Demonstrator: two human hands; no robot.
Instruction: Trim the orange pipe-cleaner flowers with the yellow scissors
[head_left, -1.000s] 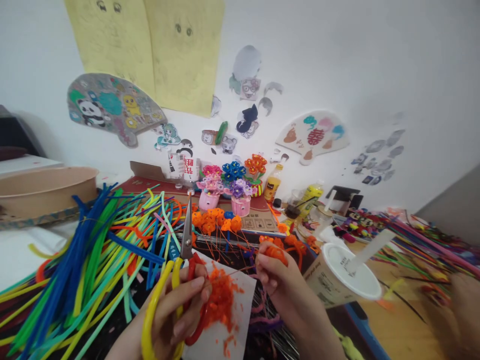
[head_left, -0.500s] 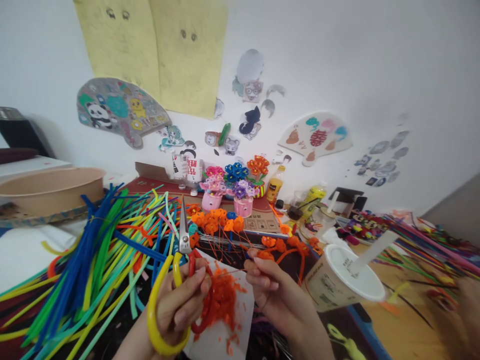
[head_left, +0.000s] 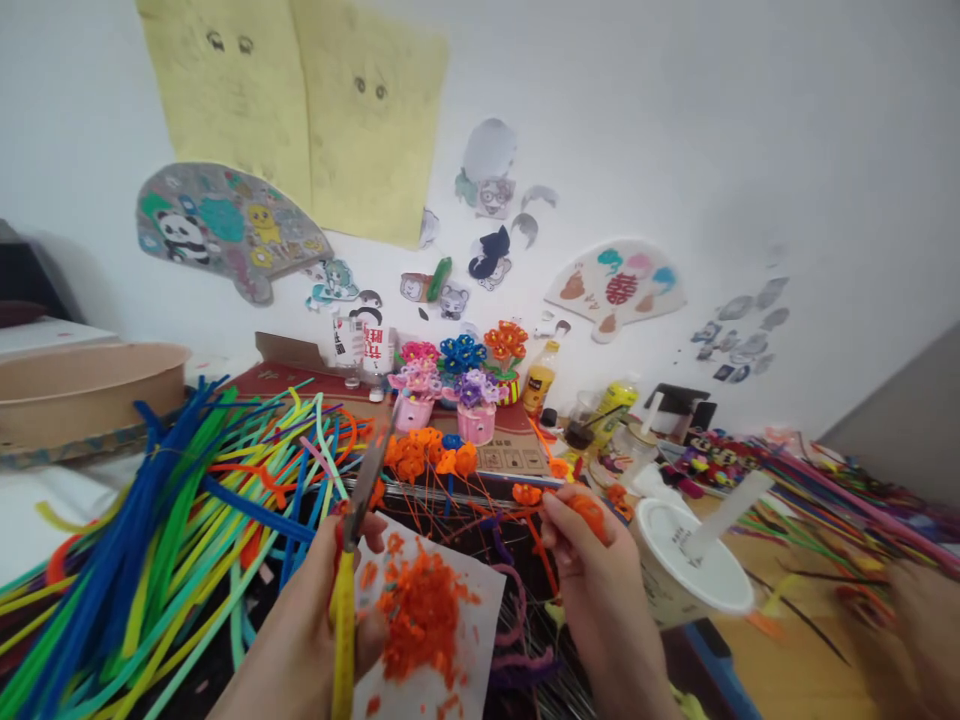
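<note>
My left hand (head_left: 307, 610) is closed round a pair of scissors (head_left: 343, 610) with yellow and red handles. The blades point up and away, slightly blurred. At the right, my right hand (head_left: 600, 585) pinches an orange fuzzy-wire flower, whose orange petals (head_left: 589, 515) show behind the fingers. Another small orange flower (head_left: 527, 494) is just left of the fingertips; whether they touch it I cannot tell. Between the hands lies a white sheet of paper (head_left: 476, 610) with a heap of orange fuzz clippings (head_left: 424, 615). Beyond it several orange flowers (head_left: 412, 455) rest on thin stems.
Blue, green and yellow pipe cleaners (head_left: 150, 530) spread across the left. A lidded cup (head_left: 694, 560) with a straw stands close to my right hand. Potted craft flowers (head_left: 478, 410) and bottles (head_left: 540, 378) line the wall. Another person's blurred hand (head_left: 922, 620) is at the right edge.
My hands have moved apart, the left fingers leaving the thin stem stretched between them. The scissors have turned edge-on in my left hand, and my right hand has shifted right with the orange flower.
</note>
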